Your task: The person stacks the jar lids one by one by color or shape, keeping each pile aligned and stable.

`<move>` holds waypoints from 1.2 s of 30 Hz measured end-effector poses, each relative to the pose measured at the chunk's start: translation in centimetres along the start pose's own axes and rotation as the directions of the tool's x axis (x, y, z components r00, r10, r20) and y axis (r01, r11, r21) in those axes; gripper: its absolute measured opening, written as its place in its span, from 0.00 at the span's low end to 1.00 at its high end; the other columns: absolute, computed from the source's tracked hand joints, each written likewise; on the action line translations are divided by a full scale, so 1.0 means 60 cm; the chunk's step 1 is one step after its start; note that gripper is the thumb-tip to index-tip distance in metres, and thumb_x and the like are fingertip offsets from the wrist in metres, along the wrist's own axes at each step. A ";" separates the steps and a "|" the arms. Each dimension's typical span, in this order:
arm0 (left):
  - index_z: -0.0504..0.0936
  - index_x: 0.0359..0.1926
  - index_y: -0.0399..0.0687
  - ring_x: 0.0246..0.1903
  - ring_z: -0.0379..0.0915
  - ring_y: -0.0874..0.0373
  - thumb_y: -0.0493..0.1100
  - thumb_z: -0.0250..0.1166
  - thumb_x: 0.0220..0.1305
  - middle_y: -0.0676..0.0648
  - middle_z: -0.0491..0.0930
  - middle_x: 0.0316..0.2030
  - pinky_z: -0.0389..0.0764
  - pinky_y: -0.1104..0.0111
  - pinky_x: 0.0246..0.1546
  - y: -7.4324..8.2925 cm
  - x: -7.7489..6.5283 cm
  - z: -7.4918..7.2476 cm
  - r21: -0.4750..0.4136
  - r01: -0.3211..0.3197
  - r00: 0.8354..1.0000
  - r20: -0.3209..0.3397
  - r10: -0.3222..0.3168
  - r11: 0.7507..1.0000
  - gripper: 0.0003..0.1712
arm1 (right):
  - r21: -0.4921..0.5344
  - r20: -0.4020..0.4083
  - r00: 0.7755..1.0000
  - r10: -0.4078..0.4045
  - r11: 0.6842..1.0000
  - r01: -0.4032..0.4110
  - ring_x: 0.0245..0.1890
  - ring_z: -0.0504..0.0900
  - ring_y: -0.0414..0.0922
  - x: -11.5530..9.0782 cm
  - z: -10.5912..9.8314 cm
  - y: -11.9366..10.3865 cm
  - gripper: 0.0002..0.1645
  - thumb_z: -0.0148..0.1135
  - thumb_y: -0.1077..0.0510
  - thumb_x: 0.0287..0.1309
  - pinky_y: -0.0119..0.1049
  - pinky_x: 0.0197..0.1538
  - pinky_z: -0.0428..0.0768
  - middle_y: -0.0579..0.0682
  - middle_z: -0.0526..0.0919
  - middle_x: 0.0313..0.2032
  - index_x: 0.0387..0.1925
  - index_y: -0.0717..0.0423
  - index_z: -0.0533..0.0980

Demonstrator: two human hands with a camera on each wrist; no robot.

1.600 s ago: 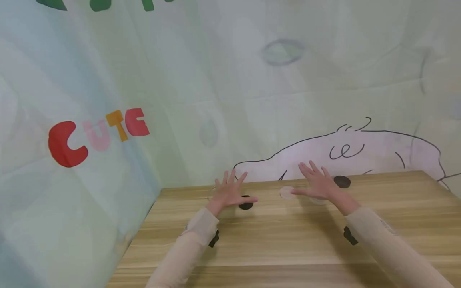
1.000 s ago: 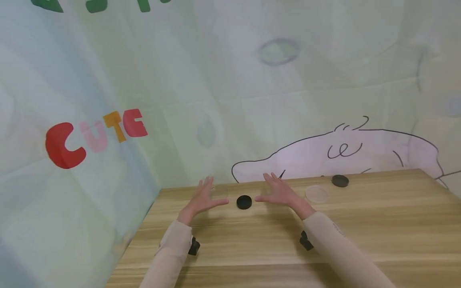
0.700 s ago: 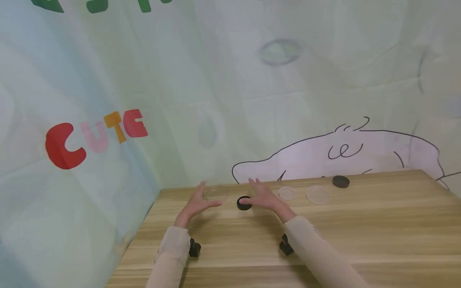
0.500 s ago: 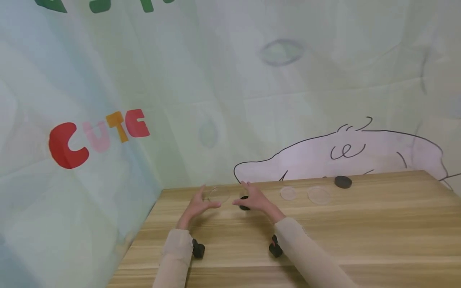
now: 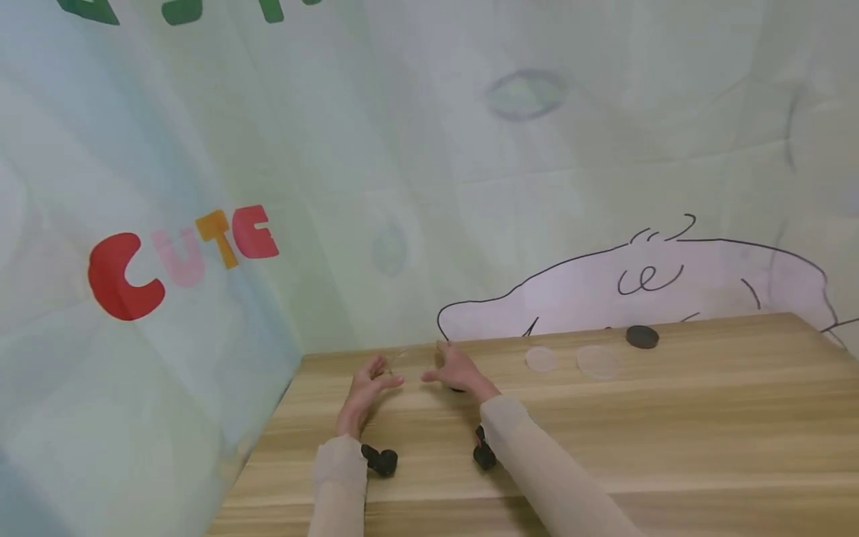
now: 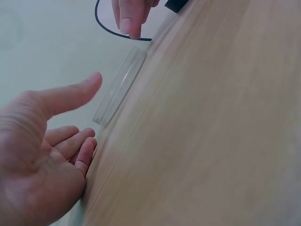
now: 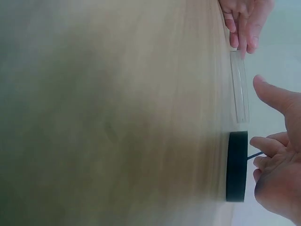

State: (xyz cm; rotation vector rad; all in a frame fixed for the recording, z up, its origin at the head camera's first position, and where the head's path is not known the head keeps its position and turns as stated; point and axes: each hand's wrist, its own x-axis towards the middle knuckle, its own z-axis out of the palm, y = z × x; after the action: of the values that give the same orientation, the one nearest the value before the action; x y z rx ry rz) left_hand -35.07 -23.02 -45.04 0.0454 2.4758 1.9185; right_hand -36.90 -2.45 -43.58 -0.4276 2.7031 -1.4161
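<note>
A clear, shallow round dish that looks like a petri dish (image 6: 120,87) lies flat on the wooden table between my two hands. In the head view, my left hand (image 5: 365,388) is at its left side, thumb and fingers spread apart and slightly bent. Its fingertips come very close to the dish's edge; whether they touch I cannot tell. My right hand (image 5: 461,371) faces it from the right, thumb apart from loosely bent fingers, with a gap to the dish (image 7: 240,89). Beneath the right hand sits a thick black disc (image 7: 236,167), mostly hidden in the head view.
Farther right on the table (image 5: 604,447) lie a small clear disc (image 5: 540,359), a larger clear disc (image 5: 599,362) and another black disc (image 5: 642,337) near the back edge. A printed cloth (image 5: 403,149) hangs behind and to the left. Black wrist cameras (image 5: 382,462) hang under both sleeves.
My right hand has travelled left, past the small clear disc and over the black disc. The left hand has moved left to the clear dish, and both hands have narrowed around it.
</note>
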 end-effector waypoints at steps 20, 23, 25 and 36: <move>0.72 0.63 0.32 0.56 0.70 0.43 0.35 0.68 0.57 0.33 0.76 0.59 0.70 0.56 0.57 0.001 0.002 0.039 0.171 -0.011 0.978 -0.205 0.047 0.985 0.31 | -0.068 -0.048 0.997 0.058 0.996 -0.061 0.66 0.69 0.60 -0.001 0.017 -0.002 0.37 0.68 0.56 0.56 0.53 0.67 0.68 0.64 0.71 0.65 0.65 0.65 0.67; 0.74 0.61 0.33 0.53 0.71 0.45 0.34 0.68 0.57 0.34 0.78 0.56 0.71 0.64 0.51 -0.002 0.002 0.037 0.167 -0.013 0.975 -0.218 0.050 0.986 0.30 | -0.046 -0.055 0.997 0.061 0.997 -0.063 0.68 0.67 0.60 -0.001 0.017 -0.001 0.39 0.67 0.56 0.57 0.52 0.69 0.65 0.63 0.70 0.67 0.67 0.64 0.65; 0.74 0.61 0.33 0.52 0.71 0.46 0.34 0.68 0.56 0.34 0.79 0.56 0.70 0.68 0.48 -0.003 0.002 0.036 0.161 -0.015 0.975 -0.217 0.050 0.987 0.30 | -0.039 -0.058 0.997 0.059 0.997 -0.061 0.69 0.66 0.59 -0.002 0.017 0.000 0.40 0.67 0.55 0.57 0.52 0.70 0.65 0.62 0.69 0.67 0.68 0.64 0.64; 0.72 0.63 0.33 0.52 0.73 0.53 0.38 0.67 0.60 0.33 0.75 0.59 0.75 0.71 0.48 0.002 -0.001 0.020 0.017 -0.012 0.989 -0.145 0.014 1.000 0.30 | 0.202 -0.028 1.000 -0.008 0.979 0.014 0.67 0.68 0.59 0.004 -0.003 -0.002 0.43 0.68 0.58 0.57 0.52 0.68 0.67 0.64 0.71 0.65 0.69 0.67 0.60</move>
State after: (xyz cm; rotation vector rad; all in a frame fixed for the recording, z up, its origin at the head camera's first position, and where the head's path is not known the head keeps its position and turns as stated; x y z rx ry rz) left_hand -35.00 -21.82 -45.26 -0.0809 2.5874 1.9739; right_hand -37.13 -2.42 -43.33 -0.4119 2.5449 -1.6899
